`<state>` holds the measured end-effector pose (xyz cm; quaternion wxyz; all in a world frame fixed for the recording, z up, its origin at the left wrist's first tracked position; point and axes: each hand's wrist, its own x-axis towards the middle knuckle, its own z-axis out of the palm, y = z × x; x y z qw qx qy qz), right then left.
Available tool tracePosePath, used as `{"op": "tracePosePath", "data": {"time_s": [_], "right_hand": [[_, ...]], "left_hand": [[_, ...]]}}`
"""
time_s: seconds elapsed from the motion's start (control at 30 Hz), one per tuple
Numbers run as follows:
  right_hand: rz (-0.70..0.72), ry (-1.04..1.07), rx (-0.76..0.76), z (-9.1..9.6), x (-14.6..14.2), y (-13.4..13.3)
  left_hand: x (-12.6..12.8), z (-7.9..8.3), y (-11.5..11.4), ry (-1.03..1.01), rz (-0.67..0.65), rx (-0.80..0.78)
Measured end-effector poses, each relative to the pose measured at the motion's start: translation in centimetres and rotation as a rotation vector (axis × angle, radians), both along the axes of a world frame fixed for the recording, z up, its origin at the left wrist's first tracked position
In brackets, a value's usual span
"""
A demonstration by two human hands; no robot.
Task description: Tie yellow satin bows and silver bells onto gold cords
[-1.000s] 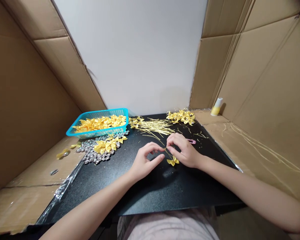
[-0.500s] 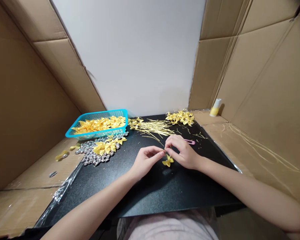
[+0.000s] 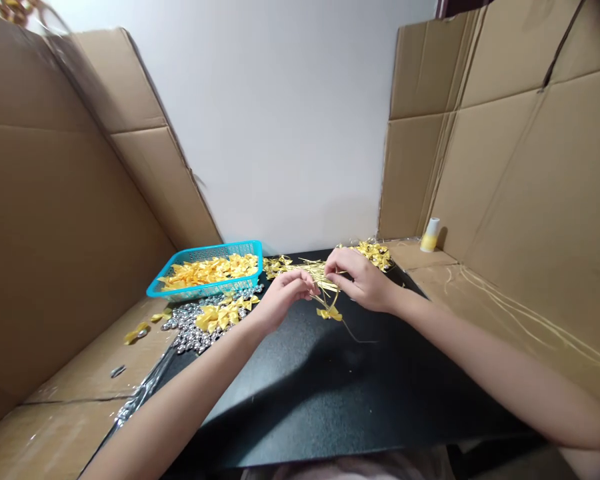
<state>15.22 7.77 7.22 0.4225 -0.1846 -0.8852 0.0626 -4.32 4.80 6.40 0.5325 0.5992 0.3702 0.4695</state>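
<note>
A yellow ribbon bow (image 3: 330,313) dangles between my two hands, above the black table. My left hand (image 3: 287,297) pinches thin yellow cord just to the left of the bow. Thumb and fingers of my right hand (image 3: 357,280) are closed on another stretch of cord, which rises from the bow in a curve. One loose thin end trails down to the right below it. Behind my hands lies a bundle of cut yellow cords (image 3: 317,270), partly covered by my fingers.
Yellow bows fill a turquoise basket (image 3: 205,291) at the back left. Silver beads (image 3: 185,323) spread in front of it, with several bows on top. More finished-looking bows (image 3: 375,253) are piled at the back right. A thread cone (image 3: 430,235) stands on cardboard by the right wall.
My hands have lifted and moved apart, raising the bow off the tabletop with cord stretched between them. The view has tilted upward. My right arm now hides the pink clip.
</note>
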Motion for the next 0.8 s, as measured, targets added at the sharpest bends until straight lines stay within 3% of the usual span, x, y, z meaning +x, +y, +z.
{"op": "tracePosePath", "data": {"time_s": [0.2, 0.37, 0.53, 0.7, 0.8], "right_hand": [[0.009, 0.045, -0.012, 2.9, -0.5, 0.0], [-0.004, 0.061, -0.04, 3.4, -0.3, -0.7], [-0.006, -0.002, -0.045, 3.0, -0.3, -1.3], [0.006, -0.027, -0.026, 2.6, -0.9, -1.9], [-0.025, -0.016, -0.035, 2.4, -1.2, -2.0]], "left_hand": [[-0.9, 4.5, 0.7, -0.002, -0.12, -0.045], [-2.2, 5.6, 0.1, 0.078, -0.158, -0.049], [-2.2, 5.6, -0.7, 0.396, 0.035, 0.154], [-2.0, 5.5, -1.0, 0.515, 0.157, 0.35], [-1.6, 5.4, -1.6, 0.638, 0.381, 0.601]]}}
